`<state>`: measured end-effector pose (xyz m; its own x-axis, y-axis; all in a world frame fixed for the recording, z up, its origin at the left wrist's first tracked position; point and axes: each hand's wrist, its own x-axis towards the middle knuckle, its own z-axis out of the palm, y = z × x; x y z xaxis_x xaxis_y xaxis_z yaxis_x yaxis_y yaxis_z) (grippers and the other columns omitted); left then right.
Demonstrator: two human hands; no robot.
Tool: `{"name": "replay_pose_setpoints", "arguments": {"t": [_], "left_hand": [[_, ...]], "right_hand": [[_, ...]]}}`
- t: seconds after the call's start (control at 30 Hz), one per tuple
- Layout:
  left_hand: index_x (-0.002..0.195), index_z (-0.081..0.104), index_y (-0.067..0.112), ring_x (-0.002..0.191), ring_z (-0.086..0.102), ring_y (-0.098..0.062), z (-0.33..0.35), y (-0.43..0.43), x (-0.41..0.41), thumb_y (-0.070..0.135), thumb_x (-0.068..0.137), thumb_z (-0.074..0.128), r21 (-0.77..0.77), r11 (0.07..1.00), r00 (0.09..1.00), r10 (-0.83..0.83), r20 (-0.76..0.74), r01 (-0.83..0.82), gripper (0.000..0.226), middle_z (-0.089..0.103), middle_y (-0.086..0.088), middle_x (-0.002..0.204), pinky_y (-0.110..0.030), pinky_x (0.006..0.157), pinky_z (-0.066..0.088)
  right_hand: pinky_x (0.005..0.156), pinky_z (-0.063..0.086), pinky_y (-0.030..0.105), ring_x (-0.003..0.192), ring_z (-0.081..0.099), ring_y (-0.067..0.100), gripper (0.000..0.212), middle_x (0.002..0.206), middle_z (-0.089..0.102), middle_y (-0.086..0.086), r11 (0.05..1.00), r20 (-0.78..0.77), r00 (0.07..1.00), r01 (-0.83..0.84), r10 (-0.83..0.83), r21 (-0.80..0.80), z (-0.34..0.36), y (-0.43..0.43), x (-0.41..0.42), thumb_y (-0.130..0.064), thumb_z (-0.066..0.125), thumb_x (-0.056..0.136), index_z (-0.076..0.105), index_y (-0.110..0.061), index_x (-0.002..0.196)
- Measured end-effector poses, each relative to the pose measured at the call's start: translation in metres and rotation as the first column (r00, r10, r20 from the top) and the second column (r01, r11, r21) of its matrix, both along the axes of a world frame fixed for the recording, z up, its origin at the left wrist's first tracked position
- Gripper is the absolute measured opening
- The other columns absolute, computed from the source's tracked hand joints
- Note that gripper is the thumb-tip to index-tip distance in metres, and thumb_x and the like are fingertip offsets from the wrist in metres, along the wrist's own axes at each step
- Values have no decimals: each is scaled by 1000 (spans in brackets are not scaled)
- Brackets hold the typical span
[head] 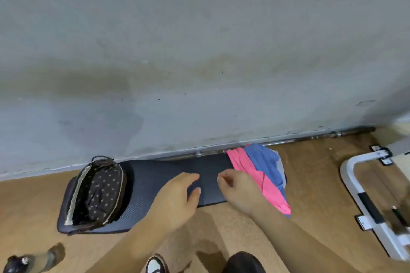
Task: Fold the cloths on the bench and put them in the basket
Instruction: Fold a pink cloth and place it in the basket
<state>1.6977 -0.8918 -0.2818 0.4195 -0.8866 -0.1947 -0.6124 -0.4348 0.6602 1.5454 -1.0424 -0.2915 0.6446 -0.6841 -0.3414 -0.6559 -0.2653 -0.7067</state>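
Note:
A dark padded bench [155,175] runs along the foot of the wall. A brown basket with a dotted lining [97,193] stands on its left end and looks empty. At the right end lies a pile of cloths: a pink one [246,166], a blue one [264,159] and a grey one [280,166] underneath. The pink cloth hangs over the bench's front edge. My left hand [175,199] hovers over the middle of the bench, fingers apart, holding nothing. My right hand [237,190] is beside it, fingers curled, just left of the pink cloth.
A stained grey wall [199,51] rises behind the bench, with a metal bar [310,136] along its base. A white metal frame [363,188] stands on the wooden floor at right. A shoe [155,266] shows at the bottom, a dark object [17,264] at lower left.

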Motion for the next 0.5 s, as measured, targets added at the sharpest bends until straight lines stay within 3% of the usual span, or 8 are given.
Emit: {"name": "replay_pose_setpoints", "arguments": {"t": [0.13, 0.2, 0.27, 0.33, 0.5], "left_hand": [[144, 57, 24, 129, 56, -8, -23, -69, 15, 31, 101, 59, 20, 997, 998, -69, -7, 69, 43, 59, 13, 141, -25, 109, 44], [145, 57, 24, 130, 55, -8, -43, -108, 14, 30, 102, 58, 25, 994, 995, -102, -2, 102, 43, 58, 13, 142, -24, 109, 43], [146, 55, 25, 131, 54, -8, -66, -150, 6, 31, 103, 55, 31, 993, 993, -116, -18, 116, 43, 57, 14, 144, -24, 110, 43], [147, 54, 26, 131, 53, -7, -98, -191, -6, 32, 104, 54, 43, 991, 991, -123, -51, 125, 43, 55, 14, 145, -24, 109, 42], [131, 66, 19, 114, 60, -15, -210, -272, -28, 24, 102, 56, 71, 981, 977, -169, -129, 180, 31, 65, 4, 123, -33, 99, 48]], "right_hand": [[63, 45, 29, 60, 50, 4, 29, 60, 57, -20, 995, -11, 995, 98, -98, -7, -26, -64, 0, -19, 57, 96, 59, -31, 69], [55, 37, 29, 55, 40, 8, 39, 53, 47, -12, 990, -28, 990, 139, -140, -29, -51, -101, -4, -15, 55, 94, 49, -30, 58], [55, 39, 37, 55, 35, 10, 37, 54, 43, -4, 985, -46, 985, 164, -166, -49, -84, -141, -12, -15, 53, 92, 45, -24, 57], [62, 47, 46, 58, 42, 15, 29, 61, 51, 5, 983, -90, 979, 180, -183, -38, -121, -180, -23, -15, 52, 92, 51, -15, 63], [73, 55, 40, 78, 66, 20, 20, 76, 71, 2, 975, -178, 959, 221, -222, -26, -230, -251, -38, -20, 57, 93, 69, -11, 79]]}}
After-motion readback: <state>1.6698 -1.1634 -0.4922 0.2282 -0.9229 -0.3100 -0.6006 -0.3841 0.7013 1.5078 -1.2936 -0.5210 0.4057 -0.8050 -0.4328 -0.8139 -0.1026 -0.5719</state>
